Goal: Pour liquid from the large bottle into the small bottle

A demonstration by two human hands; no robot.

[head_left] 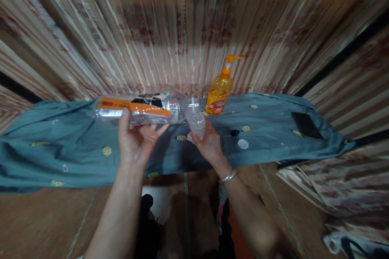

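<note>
My left hand (138, 139) holds a large clear plastic bottle (136, 109) with an orange, white and black label, tipped on its side above the cloth. Its neck end points right. In my right hand (208, 139) is a small clear bottle (196, 119), tilted, with its top at the mouth of the large one. Where the two meet is blurred, so I cannot tell whether one enters the other. Something whitish shows by my right fingers. Behind my right hand stands an orange pump bottle (218, 95) of yellow liquid.
A blue-green patterned cloth (91, 158) covers the narrow table. A black cap (235, 133) and a white round lid (243, 144) lie right of my right hand. A dark phone (306, 125) rests at the right end. Striped curtains (158, 28) hang behind.
</note>
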